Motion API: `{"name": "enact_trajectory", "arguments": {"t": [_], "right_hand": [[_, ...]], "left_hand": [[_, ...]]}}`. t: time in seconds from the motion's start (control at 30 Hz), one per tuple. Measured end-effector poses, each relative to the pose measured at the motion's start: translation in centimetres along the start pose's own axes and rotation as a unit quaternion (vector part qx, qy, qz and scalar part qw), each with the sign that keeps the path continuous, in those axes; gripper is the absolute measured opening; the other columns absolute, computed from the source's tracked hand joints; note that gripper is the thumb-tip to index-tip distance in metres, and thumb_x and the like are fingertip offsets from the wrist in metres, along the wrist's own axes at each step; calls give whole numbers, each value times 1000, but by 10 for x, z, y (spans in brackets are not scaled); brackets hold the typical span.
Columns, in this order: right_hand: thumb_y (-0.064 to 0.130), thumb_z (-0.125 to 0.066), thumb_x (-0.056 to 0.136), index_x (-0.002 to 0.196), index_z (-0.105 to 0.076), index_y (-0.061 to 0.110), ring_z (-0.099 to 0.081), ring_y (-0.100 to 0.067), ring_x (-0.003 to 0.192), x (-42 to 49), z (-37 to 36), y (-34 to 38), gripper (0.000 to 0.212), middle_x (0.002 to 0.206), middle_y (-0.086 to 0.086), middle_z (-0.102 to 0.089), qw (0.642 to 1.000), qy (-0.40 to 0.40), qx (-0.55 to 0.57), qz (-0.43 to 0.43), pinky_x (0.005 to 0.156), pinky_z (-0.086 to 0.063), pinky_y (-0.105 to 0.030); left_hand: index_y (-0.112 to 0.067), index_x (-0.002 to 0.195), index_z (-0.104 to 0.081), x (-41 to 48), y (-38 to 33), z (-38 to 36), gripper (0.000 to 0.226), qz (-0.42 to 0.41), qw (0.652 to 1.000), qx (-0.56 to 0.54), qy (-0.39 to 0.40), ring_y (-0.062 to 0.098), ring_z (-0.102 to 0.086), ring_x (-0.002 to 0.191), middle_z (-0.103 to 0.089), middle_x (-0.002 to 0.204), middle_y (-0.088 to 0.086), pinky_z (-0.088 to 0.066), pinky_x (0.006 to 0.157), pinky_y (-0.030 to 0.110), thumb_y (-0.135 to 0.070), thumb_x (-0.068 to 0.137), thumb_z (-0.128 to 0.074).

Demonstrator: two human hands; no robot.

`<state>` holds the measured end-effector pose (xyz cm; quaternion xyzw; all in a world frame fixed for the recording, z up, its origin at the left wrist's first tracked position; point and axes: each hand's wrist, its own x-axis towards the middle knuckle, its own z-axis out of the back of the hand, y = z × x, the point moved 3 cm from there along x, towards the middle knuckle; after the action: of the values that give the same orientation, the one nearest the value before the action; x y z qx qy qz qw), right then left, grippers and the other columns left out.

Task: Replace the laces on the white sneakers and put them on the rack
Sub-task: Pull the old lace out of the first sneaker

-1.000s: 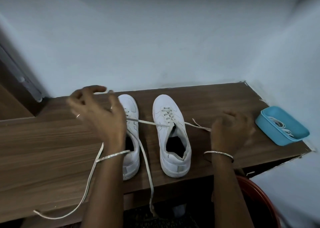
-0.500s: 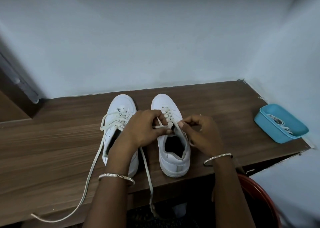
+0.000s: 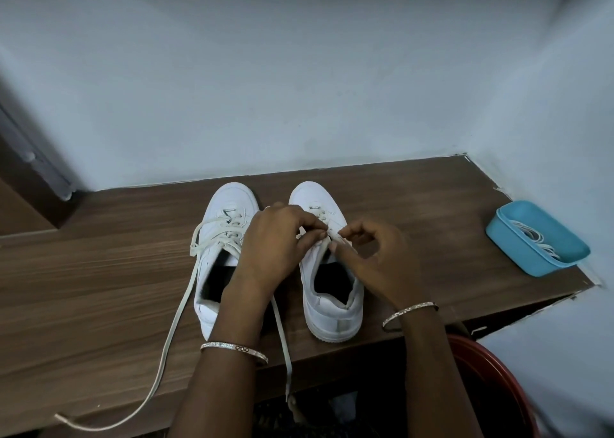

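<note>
Now the left hand point(image 3: 275, 238) and right hand point(image 3: 372, 258), wide apart a second ago, meet over the right-hand white sneaker point(image 3: 334, 308) on the wooden bench point(image 3: 99, 288), fingers point(image 3: 314, 226) pinching its flat white lace point(image 3: 318, 211); knotting likely follows.

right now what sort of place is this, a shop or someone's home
Likely a corner of a home: a wooden counter built against plain painted walls, one pair of white sneakers on it, and a red tub below its edge.
</note>
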<state>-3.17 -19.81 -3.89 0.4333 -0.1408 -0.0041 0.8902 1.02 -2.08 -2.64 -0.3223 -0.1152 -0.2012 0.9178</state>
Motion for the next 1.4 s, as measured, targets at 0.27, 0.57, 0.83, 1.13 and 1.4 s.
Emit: {"name": "enact_trajectory", "arguments": {"t": [0.27,0.57,0.83,1.13,1.4], "right_hand": [[24,-89,74,96,-74,19,-68,-1,74,-3,-1,0,27,77,8,-73,999,-16,33,-2,64,-51,-11],[12,-85,74,74,-72,14,-69,-3,65,-5,-1,-2,13,74,9,-72,997,-63,50,3,60,-55,-21],[5,-85,73,72,-70,10,-67,-6,71,-3,-3,-4,15,80,1,-71,994,-84,74,4,64,-52,-13],[7,-85,74,73,-71,11,-68,-7,71,-4,-3,-3,14,77,3,-70,993,-87,80,8,66,-57,-21],[12,-85,75,66,-71,16,-68,-6,60,-6,-1,-3,17,64,10,-69,993,-96,65,-7,63,-59,-35]], "left_hand": [[-28,87,-76,-4,-10,-1,6,-5,999,45,-10,13,-65,78,-72,85,-10,-43,68,31,-31,86,-71],[-23,73,-63,-1,2,-5,14,50,998,-24,2,8,-56,69,-61,73,-11,-45,62,31,-37,73,-63],[-31,83,-76,-2,10,8,12,15,998,-52,-32,5,-64,75,-70,78,-17,-48,68,26,-38,82,-67],[-27,78,-74,-1,2,-1,20,-11,1000,3,10,12,-59,84,-63,77,-19,-46,76,38,-45,80,-66],[-16,71,-63,-6,28,22,22,138,982,94,-94,27,-62,75,-63,76,0,-50,71,43,-34,81,-58]]}}
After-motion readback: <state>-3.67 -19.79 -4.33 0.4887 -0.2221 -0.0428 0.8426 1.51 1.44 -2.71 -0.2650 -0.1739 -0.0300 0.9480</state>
